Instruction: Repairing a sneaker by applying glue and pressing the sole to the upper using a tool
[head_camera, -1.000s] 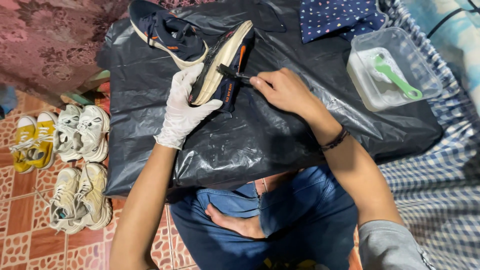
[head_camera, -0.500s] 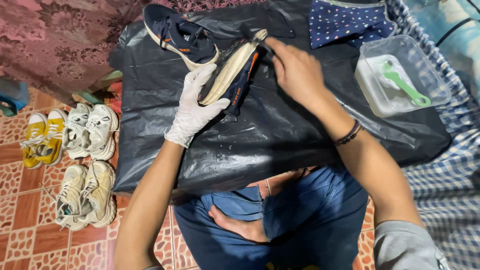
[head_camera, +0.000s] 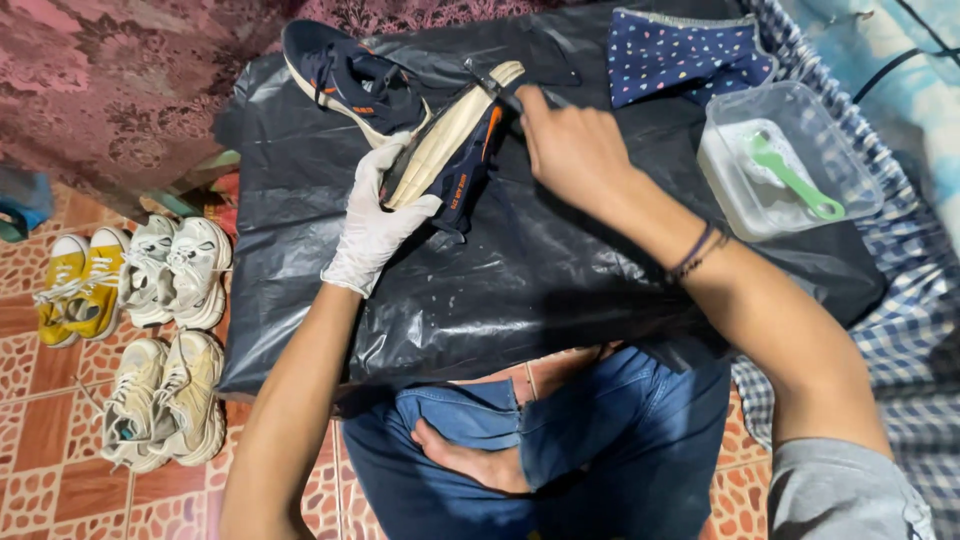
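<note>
My left hand (head_camera: 377, 222), in a white glove, grips a navy sneaker (head_camera: 452, 150) with orange trim, tilted on its side so the pale sole faces up. My right hand (head_camera: 570, 150) is bare and holds a small dark brush (head_camera: 490, 82) against the toe end of that sole. A second navy sneaker (head_camera: 350, 80) lies upright just behind the held one. Both rest over a black plastic sheet (head_camera: 520, 270) spread in front of my crossed legs.
A clear plastic tub (head_camera: 785, 160) with a green brush (head_camera: 795, 180) in it sits at the right. A dotted navy cloth (head_camera: 680, 55) lies at the back. Yellow sneakers (head_camera: 80, 285) and two pale pairs (head_camera: 180, 270) (head_camera: 165, 400) stand on the tiled floor at the left.
My right hand has slid the brush along the sole from near the middle up to the toe end. The gloved left hand keeps its hold on the sneaker.
</note>
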